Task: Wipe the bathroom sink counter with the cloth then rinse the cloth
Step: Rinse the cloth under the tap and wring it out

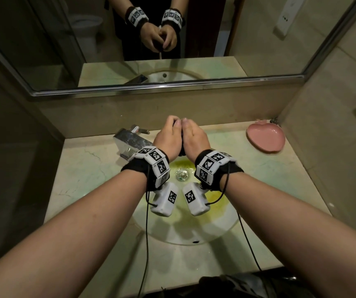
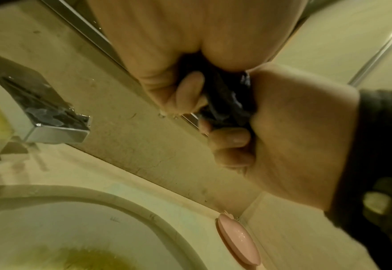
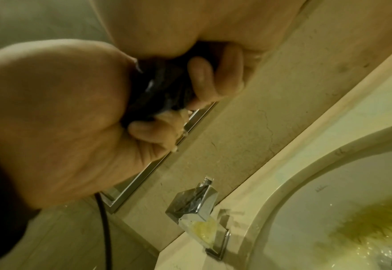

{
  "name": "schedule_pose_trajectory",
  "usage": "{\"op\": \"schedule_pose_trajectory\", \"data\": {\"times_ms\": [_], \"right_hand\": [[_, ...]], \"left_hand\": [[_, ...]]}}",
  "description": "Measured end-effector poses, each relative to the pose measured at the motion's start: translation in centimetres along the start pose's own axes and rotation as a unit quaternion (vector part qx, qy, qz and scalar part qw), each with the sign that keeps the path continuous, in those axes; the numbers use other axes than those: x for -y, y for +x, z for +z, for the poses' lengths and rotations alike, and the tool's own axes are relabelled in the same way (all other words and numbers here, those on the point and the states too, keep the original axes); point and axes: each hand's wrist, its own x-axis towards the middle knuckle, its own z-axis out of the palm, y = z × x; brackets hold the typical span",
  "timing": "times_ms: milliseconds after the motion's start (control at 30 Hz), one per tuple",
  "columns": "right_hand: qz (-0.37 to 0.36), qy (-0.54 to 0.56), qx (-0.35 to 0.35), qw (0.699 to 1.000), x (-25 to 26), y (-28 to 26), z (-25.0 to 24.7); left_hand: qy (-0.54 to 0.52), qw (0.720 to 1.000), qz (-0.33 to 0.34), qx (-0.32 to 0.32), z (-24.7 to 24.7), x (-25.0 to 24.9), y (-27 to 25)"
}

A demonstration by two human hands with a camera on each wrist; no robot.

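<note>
A: Where is the cloth [image 2: 225, 102] right now?

B: It is bunched into a dark, wet wad between both hands, held up over the sink [image 1: 213, 231], toward 12 o'clock from the drain [image 1: 181, 174]. In the head view it is almost hidden; only a dark sliver shows between the palms.

A: And each grip?

B: The left hand [image 1: 168, 139] has its fingers curled round the wad, so that grip is closed on the cloth. The right hand [image 1: 195, 139] does the same from the other side; both wrist views show its fingers [image 3: 204, 76] wrapped over the dark fabric. The two hands press against each other, knuckle to knuckle.

A: Is anything coming off the cloth?

B: Small drops hang at the lower fingertips in the wrist views. The sink bowl has a yellow-green stain around the drain.

A: What else sits on the table [image 1: 82, 168]?

B: A square chrome tap [image 1: 129, 143] stands at about 10 o'clock from the drain, just left of the left hand. A pink dish [image 1: 266, 137] lies at about 2 o'clock, in the far right corner, well apart from the hands.

A: And behind?

B: A mirror [image 1: 248, 39] at 12 o'clock shows both hands clasped together, with a thin pale thread hanging below them; I cannot tell what it is.
</note>
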Motion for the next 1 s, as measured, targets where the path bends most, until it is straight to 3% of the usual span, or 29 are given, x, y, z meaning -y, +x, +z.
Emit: {"op": "schedule_pose_trajectory", "data": {"times_ms": [167, 433, 600, 733, 867, 1000], "right_hand": [[-0.003, -0.067, 0.006, 0.998, 0.1, 0.4, -0.4], [0.005, -0.092, 0.056, 0.994, 0.7, 0.5, -1.0], [0.083, -0.014, 0.062, 0.994, -0.3, 1.2, -1.2], [0.124, 0.03, 0.016, 0.992, -1.2, 2.1, -1.6], [0.182, 0.066, -0.035, 0.98, -2.1, 2.9, -2.0], [0.205, 0.12, -0.035, 0.971, -1.8, 3.3, -2.5]], "left_hand": [[0.026, 0.999, 0.039, -0.021, 0.1, 0.2, 0.2], [0.062, 0.998, 0.032, 0.002, -0.1, 0.9, 0.8], [0.006, 0.997, -0.057, 0.05, -0.4, 1.1, 0.9], [0.001, 0.989, -0.126, 0.075, -0.9, 1.8, 1.3], [-0.018, 0.989, -0.096, 0.115, -1.6, 1.9, 0.9], [0.01, 0.992, -0.069, 0.102, -1.8, 2.1, 1.2]]}}
